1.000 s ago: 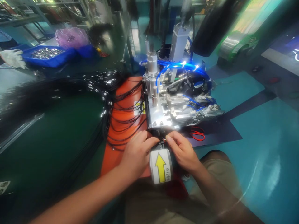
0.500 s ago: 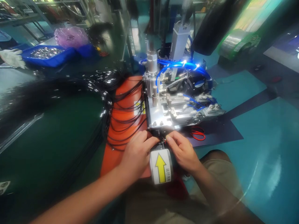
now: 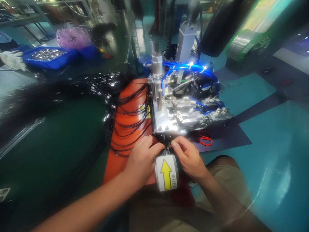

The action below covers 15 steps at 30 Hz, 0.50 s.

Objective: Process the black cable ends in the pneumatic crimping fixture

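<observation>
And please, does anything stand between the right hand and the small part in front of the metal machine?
Nothing visible does: the right hand is right at the small part. The left hand is on the opposite side, not between them.

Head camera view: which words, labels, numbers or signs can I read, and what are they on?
"运行方向", last character partly cut off: on the white sticker.
Arrow sign, yellow: same sticker.
Yellow-and-white label on the orange panel: too blurred.
Marks on the silver machine: too small.
</observation>
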### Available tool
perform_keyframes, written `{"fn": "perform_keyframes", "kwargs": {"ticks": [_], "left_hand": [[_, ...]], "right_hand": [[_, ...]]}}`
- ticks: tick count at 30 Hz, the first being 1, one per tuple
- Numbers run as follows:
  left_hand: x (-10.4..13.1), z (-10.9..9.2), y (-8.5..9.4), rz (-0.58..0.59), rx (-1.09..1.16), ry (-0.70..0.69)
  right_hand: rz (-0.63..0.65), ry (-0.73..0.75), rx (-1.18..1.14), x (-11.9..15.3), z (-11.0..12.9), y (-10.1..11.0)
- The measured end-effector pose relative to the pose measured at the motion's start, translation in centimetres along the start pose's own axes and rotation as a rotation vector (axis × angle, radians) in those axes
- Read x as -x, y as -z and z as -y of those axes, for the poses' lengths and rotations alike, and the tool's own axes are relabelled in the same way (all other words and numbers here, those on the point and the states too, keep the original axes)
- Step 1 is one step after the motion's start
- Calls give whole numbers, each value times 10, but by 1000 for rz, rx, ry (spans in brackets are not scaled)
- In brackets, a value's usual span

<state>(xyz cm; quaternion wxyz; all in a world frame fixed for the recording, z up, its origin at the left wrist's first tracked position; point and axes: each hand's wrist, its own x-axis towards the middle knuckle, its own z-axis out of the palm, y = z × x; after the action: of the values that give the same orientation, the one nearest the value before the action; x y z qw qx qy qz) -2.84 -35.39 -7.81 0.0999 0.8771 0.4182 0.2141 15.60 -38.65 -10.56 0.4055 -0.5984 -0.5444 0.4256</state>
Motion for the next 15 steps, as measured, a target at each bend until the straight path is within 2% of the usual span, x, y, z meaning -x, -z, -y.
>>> {"fn": "perform_keyframes", "kwargs": {"ticks": [7,15], "left_hand": [[0,1,-1,18,-18,8],[0,-1,0,7,-18,-2]], "right_hand": [[-31,4,19,-1,0,-2],[-41,-128,-51,12,-4,5]]}}
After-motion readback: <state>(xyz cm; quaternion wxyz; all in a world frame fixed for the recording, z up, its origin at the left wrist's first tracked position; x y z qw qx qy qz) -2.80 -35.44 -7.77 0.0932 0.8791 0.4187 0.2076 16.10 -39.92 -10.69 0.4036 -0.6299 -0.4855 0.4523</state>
